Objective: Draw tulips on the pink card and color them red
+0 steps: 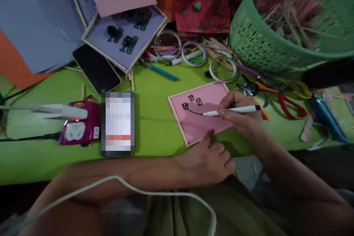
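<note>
My right hand (243, 114) pinches a white marker pen (246, 109) with a black end. Its tip touches a pink panel (199, 127) framed with thin pale wooden strips, which lies tilted on the green table. Three small black flower-like shapes (191, 98) are drawn on the pink. From the lowest-left one a curved black line (195, 113) runs to the pen tip. My left hand (212, 158) rests at the panel's near edge, its thumb lying on the pink and set apart from the loosely bent fingers. Nothing shows in that hand.
A green basket (257, 44) of scraps stands back right. Tape rolls (222, 68), pens and cutters (251, 88) lie behind the panel. Left are a lit phone (118, 123), a dark phone (95, 68), a purple power socket (80, 123) and a lilac framed panel (105, 44). A white cable (155, 193) crosses in front.
</note>
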Demonstrator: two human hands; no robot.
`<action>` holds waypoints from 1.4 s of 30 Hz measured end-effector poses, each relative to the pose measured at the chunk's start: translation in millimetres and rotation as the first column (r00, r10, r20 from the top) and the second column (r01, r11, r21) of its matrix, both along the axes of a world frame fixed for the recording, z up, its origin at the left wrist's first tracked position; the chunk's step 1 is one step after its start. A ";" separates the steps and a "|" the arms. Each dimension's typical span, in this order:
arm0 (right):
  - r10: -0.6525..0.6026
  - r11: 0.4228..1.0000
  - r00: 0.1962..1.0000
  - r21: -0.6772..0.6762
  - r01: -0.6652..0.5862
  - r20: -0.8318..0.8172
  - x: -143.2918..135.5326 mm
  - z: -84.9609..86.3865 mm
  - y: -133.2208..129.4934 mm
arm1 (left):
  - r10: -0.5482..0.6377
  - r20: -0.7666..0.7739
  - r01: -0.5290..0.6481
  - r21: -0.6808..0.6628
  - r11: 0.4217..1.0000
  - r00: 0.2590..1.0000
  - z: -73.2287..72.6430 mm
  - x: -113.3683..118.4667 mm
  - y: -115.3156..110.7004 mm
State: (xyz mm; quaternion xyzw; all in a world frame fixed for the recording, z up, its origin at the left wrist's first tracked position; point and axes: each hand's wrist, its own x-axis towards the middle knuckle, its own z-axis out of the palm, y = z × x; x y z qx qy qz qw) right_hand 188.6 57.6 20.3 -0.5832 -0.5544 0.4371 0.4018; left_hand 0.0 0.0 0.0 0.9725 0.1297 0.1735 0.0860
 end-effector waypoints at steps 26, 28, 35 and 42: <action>0.112 0.993 0.994 0.027 -0.112 -0.002 -24.0 0.7 10.5 | 0.029 0.070 -0.033 0.054 0.998 0.997 -9.4 4.4 -5.1; 0.109 0.993 0.994 0.030 -0.110 0.014 -25.1 1.4 11.1 | 0.024 0.072 -0.028 0.052 0.998 0.997 -9.1 4.5 -4.7; 0.113 0.993 0.993 0.014 -0.114 0.037 -27.4 4.5 12.3 | 0.012 0.044 -0.013 0.024 1.000 0.999 -4.6 2.4 -2.6; 0.121 0.993 0.991 -0.006 -0.121 0.059 -26.9 3.8 11.8 | 0.001 0.018 -0.001 0.004 1.000 1.000 -2.2 1.0 -1.7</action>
